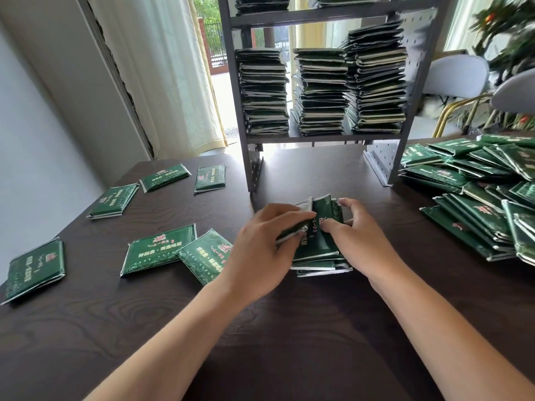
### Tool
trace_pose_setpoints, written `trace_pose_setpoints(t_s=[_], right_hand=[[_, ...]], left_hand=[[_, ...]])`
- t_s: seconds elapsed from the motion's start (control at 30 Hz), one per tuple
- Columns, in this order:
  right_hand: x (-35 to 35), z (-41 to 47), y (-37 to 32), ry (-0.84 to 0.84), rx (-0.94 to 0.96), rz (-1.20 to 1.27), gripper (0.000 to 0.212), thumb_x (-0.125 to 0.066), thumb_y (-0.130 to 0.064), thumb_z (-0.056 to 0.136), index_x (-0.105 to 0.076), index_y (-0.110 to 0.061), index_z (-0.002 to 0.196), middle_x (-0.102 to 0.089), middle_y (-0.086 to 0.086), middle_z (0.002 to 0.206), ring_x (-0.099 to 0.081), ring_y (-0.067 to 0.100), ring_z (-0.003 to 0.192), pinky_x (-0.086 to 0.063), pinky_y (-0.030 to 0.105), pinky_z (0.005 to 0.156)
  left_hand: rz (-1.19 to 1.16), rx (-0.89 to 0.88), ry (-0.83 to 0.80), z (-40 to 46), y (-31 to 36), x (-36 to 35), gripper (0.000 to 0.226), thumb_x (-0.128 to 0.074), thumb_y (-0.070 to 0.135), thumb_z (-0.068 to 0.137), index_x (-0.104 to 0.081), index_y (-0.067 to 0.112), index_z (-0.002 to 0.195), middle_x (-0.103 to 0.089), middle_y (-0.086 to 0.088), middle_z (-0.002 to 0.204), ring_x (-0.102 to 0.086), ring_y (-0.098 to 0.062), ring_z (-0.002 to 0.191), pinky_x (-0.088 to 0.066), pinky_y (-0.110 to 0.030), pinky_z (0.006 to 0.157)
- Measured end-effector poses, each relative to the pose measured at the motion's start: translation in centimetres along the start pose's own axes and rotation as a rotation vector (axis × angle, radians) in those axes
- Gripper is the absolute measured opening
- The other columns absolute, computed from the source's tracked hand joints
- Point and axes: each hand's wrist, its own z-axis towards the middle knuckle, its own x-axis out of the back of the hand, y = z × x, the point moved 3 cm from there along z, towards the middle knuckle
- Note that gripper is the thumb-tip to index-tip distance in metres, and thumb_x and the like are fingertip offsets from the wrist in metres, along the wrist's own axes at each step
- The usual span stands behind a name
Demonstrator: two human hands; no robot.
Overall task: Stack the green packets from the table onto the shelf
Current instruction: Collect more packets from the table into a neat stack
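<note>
While both hands worked at a small stack of green packets (317,250) on the dark table (289,328), just in front of the grey shelf (318,137), the left hand (260,244) pinched a packet at the stack's left edge and the right hand (356,235) curled its grip over the top packet. Loose packets (157,250) lay to the left; a big heap (477,192) sat right. Three tall piles (318,91) filled the shelf.
</note>
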Motion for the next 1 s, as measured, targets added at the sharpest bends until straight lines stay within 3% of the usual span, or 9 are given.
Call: trace_pose_setpoints(t_s=[0.1, 0.2, 0.3, 0.4, 0.47, 0.57, 0.77, 0.9, 1.0], right_hand=[[0.0, -0.1, -0.1, 0.002, 0.022, 0.006, 0.057, -0.056, -0.037, 0.096, -0.036, -0.033, 0.15, -0.056, 0.007, 0.14, -0.057, 0.022, 0.117, -0.043, 0.038, 0.09], [0.1, 0.0, -0.2, 0.029, 0.023, 0.036, 0.052, -0.049, -0.041, 0.099, -0.041, -0.03, 0.15, -0.052, 0.001, 0.145, -0.053, 0.018, 0.115, -0.042, 0.038, 0.092], [0.2, 0.1, -0.2, 0.04, 0.013, 0.059, 0.053, -0.051, -0.044, 0.097, -0.043, -0.03, 0.148, -0.055, 0.0, 0.143, -0.054, 0.02, 0.125, -0.045, 0.044, 0.104], [0.1, 0.0, -0.3, 0.017, 0.023, 0.027, 0.054, -0.057, -0.039, 0.093, -0.045, -0.03, 0.145, -0.068, -0.001, 0.119, -0.068, 0.015, 0.098, -0.054, 0.04, 0.088], [0.1, 0.0, -0.3, 0.006, 0.016, 0.025, 0.054, -0.058, -0.034, 0.094, -0.043, -0.031, 0.146, -0.071, -0.002, 0.104, -0.071, 0.014, 0.085, -0.056, 0.038, 0.081], [0.1, 0.0, -0.1, -0.01, 0.005, 0.06, 0.053, -0.059, -0.028, 0.096, -0.042, -0.032, 0.146, -0.071, -0.002, 0.1, -0.072, 0.014, 0.082, -0.055, 0.033, 0.073], [-0.3, 0.0, 0.2, -0.036, -0.064, 0.164, 0.054, -0.065, -0.029, 0.092, -0.044, -0.032, 0.142, -0.072, 0.002, 0.107, -0.072, 0.019, 0.091, -0.059, 0.046, 0.087], [0.1, -0.8, -0.5, 0.05, 0.041, -0.159, 0.052, -0.056, -0.039, 0.096, -0.042, -0.033, 0.145, -0.067, -0.006, 0.101, -0.06, 0.016, 0.09, -0.043, 0.034, 0.078], [0.1, -1.1, -0.6, 0.057, 0.062, -0.283, 0.05, -0.055, -0.041, 0.097, -0.045, -0.031, 0.145, -0.061, -0.005, 0.119, -0.054, 0.018, 0.1, -0.037, 0.032, 0.081]], left_hand=[[0.051, 0.012, -0.095, -0.2, 0.4, -0.5, 0.041, -0.064, 0.028, 0.091, -0.066, 0.035, 0.131, -0.06, 0.02, 0.129, -0.05, 0.003, 0.122, -0.03, -0.004, 0.101], [0.04, 0.023, -0.165, -0.4, 0.8, -0.6, 0.046, -0.059, 0.043, 0.088, -0.065, 0.034, 0.133, -0.059, 0.022, 0.134, -0.045, 0.009, 0.128, -0.022, 0.002, 0.101], [-0.079, 0.072, -0.145, -0.4, 0.5, -0.6, 0.039, -0.061, 0.039, 0.088, -0.072, 0.034, 0.125, -0.062, 0.025, 0.132, -0.047, 0.01, 0.128, -0.031, -0.01, 0.108], [-0.183, 0.166, -0.08, -0.3, 0.0, -0.9, 0.032, -0.065, 0.033, 0.085, -0.075, 0.036, 0.116, -0.06, 0.023, 0.132, -0.054, 0.003, 0.126, -0.044, -0.03, 0.11], [-0.234, 0.261, -0.058, -0.2, -0.2, -0.7, 0.036, -0.066, 0.036, 0.085, -0.07, 0.04, 0.121, -0.055, 0.025, 0.134, -0.059, 0.001, 0.12, -0.049, -0.03, 0.106], [-0.206, 0.391, -0.096, 0.0, -0.4, -0.5, 0.041, -0.066, 0.038, 0.094, -0.057, 0.042, 0.134, -0.055, 0.022, 0.132, -0.059, 0.007, 0.112, -0.048, -0.02, 0.098], [-0.398, 0.581, -0.082, 0.3, -1.0, -0.5, 0.035, -0.074, 0.031, 0.085, -0.068, 0.038, 0.118, -0.077, 0.013, 0.087, -0.074, -0.008, 0.087, -0.056, -0.037, 0.095], [-0.493, 0.601, -0.072, 0.3, -0.7, -0.3, 0.029, -0.071, 0.01, 0.091, -0.071, 0.025, 0.116, -0.074, 0.015, 0.073, -0.071, -0.002, 0.068, -0.053, -0.014, 0.067], [-0.374, 0.57, -0.092, 0.1, -0.5, -0.1, 0.023, -0.07, 0.019, 0.091, -0.072, 0.034, 0.11, -0.074, 0.014, 0.078, -0.069, -0.003, 0.072, -0.05, -0.018, 0.069]])
